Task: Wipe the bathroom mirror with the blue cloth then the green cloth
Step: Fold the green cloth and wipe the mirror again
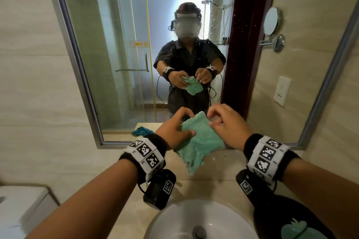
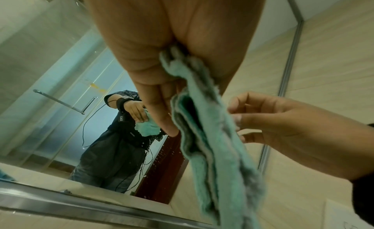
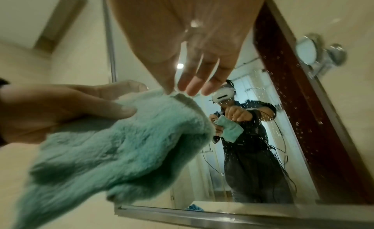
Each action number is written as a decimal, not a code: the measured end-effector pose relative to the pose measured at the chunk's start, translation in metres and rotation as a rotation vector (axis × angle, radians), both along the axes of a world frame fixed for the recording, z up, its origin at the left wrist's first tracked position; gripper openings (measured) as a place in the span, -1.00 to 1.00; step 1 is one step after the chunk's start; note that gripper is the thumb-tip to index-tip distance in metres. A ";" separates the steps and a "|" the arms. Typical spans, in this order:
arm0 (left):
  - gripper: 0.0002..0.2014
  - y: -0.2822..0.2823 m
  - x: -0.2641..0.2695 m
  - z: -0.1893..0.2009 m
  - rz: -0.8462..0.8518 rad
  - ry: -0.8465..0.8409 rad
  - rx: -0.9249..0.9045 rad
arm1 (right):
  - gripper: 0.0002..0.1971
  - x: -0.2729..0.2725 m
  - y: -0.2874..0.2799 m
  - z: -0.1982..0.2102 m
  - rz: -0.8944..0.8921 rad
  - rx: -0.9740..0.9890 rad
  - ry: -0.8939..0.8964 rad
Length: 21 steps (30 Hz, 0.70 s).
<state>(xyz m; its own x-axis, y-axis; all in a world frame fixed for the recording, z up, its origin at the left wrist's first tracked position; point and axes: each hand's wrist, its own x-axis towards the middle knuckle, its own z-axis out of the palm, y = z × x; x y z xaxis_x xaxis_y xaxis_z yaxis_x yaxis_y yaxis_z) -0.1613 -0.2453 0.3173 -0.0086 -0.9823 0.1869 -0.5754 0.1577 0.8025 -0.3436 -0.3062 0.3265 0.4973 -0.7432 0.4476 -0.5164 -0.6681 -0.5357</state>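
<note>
A fluffy green cloth (image 1: 200, 143) hangs between my two hands in front of the bathroom mirror (image 1: 116, 44). My left hand (image 1: 189, 124) grips its left side with the thumb on top; in the left wrist view the cloth (image 2: 212, 152) runs down from between the fingers. My right hand (image 1: 212, 119) pinches the cloth's upper right edge; in the right wrist view its fingertips (image 3: 192, 87) meet the top corner of the cloth (image 3: 121, 144). The blue cloth (image 1: 141, 131) shows only as a reflection low in the mirror, beyond my left wrist. Water drops speckle the glass (image 1: 213, 15) on the right.
A white basin (image 1: 184, 219) sits in the beige counter (image 1: 213, 186) just below my arms. A white toilet tank (image 1: 19, 200) is at the lower left. The mirror reflects a round shaving mirror (image 1: 273, 21), a wall socket (image 1: 281, 91) and a glass shower door (image 1: 136, 54).
</note>
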 end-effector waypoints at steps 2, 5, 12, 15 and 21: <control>-0.72 -0.001 0.004 0.001 0.001 0.063 0.000 | -0.85 0.000 0.007 0.004 0.090 0.038 0.123; -0.68 -0.002 0.004 0.004 -0.053 0.144 -0.018 | -0.49 0.004 0.011 0.002 0.185 0.245 0.170; -0.64 0.000 0.016 0.003 -0.061 0.178 0.001 | -0.52 0.012 -0.001 -0.011 0.101 0.193 0.187; -0.48 0.000 0.021 0.004 -0.068 0.199 0.085 | -0.73 0.015 -0.001 -0.011 0.114 0.180 0.152; -0.58 0.003 0.022 0.006 0.203 -0.471 -0.172 | -0.85 0.019 -0.002 -0.006 0.150 0.266 0.091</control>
<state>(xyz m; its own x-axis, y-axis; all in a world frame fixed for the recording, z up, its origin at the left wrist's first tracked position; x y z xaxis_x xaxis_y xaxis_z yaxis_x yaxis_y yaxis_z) -0.1393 -0.2424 0.3229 0.0563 -0.9284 0.3672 -0.8994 0.1126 0.4224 -0.3246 -0.3078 0.3208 0.6392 -0.7437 0.1957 -0.4767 -0.5829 -0.6580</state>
